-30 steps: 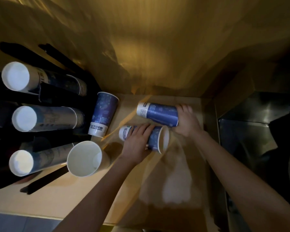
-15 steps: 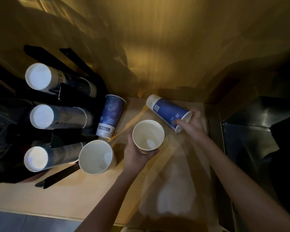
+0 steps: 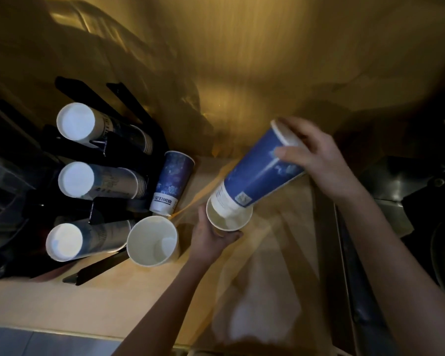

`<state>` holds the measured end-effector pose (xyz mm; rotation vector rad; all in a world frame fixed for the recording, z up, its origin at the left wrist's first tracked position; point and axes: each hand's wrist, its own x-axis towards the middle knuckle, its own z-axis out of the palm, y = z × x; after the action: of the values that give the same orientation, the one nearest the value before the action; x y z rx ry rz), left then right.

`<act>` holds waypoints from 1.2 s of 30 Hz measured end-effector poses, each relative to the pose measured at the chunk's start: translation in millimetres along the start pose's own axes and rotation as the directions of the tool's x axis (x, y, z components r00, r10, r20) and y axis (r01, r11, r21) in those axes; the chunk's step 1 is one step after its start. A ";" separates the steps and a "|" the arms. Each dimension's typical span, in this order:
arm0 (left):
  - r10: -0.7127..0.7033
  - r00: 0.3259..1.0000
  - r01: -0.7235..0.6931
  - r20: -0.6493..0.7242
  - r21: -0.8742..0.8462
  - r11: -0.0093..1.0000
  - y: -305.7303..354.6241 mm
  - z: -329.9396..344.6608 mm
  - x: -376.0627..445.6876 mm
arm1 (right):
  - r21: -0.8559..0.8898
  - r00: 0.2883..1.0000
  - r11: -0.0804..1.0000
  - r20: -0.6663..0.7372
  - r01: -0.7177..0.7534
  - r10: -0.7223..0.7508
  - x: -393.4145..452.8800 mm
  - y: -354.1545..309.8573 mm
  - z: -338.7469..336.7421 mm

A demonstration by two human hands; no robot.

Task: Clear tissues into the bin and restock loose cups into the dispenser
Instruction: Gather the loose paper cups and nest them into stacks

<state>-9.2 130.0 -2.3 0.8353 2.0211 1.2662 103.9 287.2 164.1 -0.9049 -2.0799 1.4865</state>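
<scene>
My left hand [image 3: 211, 237] grips an upright paper cup [image 3: 229, 219] from below, its white mouth facing up. My right hand [image 3: 316, 160] holds a second blue cup [image 3: 257, 176] by its rim end, tilted, with its white base poking into the mouth of the first. An open cup [image 3: 152, 241] stands upright on the counter to the left. Another blue cup [image 3: 171, 182] stands upside down beside the black dispenser [image 3: 93, 206], which holds three slanted stacks of cups [image 3: 98, 181]. No tissues show.
The wooden counter [image 3: 113, 299] runs to a front edge near the bottom. A golden wall [image 3: 242, 73] rises behind. A dark metal unit [image 3: 396, 191] sits at the right, past the counter's side edge.
Both cups have been lifted off the counter. My left hand turned its cup upright, and my right hand swung the other cup over, bringing its base down into the first cup's mouth.
</scene>
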 end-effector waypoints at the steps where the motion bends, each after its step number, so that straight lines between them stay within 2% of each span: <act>1: 0.003 1.000 -0.003 0.000 -0.003 1.000 0.0 0.0 -0.3 | -0.146 0.999 0.989 0.036 0.031 -0.026 -2.6 -2.8 4.4; 3: 0.010 1.000 -0.010 0.003 0.003 1.000 -0.4 -0.4 -0.3 | -0.392 0.988 0.912 0.133 0.123 -0.077 -6.8 -4.6 17.3; 7: 0.007 1.000 -0.007 -0.006 -0.008 1.000 -0.7 -0.3 -1.1 | -0.633 0.954 0.731 0.287 0.254 -0.083 -10.4 10.8 51.4; 8: 0.003 1.000 -0.003 -0.010 -0.010 1.000 -0.4 -0.2 -1.2 | -0.650 0.944 0.703 0.315 0.287 -0.094 -11.2 18.2 59.6; 10: 0.000 1.000 0.000 -0.010 -0.024 1.000 -0.1 -0.5 -1.1 | -0.612 0.931 0.728 0.350 0.310 -0.103 -11.8 35.9 73.3; 13: 0.009 1.000 -0.010 -0.016 -0.058 0.998 1.1 -1.8 -1.1 | -0.547 0.938 0.795 0.337 0.262 -0.077 -11.7 61.2 87.8; 20: 0.029 0.999 -0.029 -0.026 0.004 1.000 -4.1 -1.3 1.0 | -0.514 0.947 0.828 0.316 0.223 -0.059 -3.1 74.3 97.0; 25: 0.007 0.999 -0.005 -0.044 0.026 1.000 -4.3 -2.5 3.5 | -0.432 0.925 0.901 0.356 0.039 0.131 47.9 49.1 98.2; 27: -0.001 0.998 0.003 -0.070 0.024 1.000 -5.3 -5.8 3.4 | -0.339 0.919 0.940 0.357 -0.041 0.169 67.4 46.5 106.7; 29: -0.013 0.995 0.013 -0.100 0.004 1.000 -8.4 -8.9 3.3 | -0.215 0.895 0.958 0.364 -0.189 0.258 84.0 49.3 117.6; 32: -0.010 0.992 0.007 -0.127 -0.018 1.000 -10.1 -11.6 3.2 | -0.064 0.823 0.897 0.374 -0.437 0.428 107.1 56.7 132.2; 36: -0.015 0.988 0.006 -0.152 -0.058 0.998 -13.7 -9.6 -0.9 | 0.159 0.699 0.699 0.369 -0.697 0.613 130.7 76.5 150.7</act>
<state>-18.5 119.5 -11.2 0.7193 2.0940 1.4133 -68.0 297.2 37.6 -1.4966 -1.6932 2.3532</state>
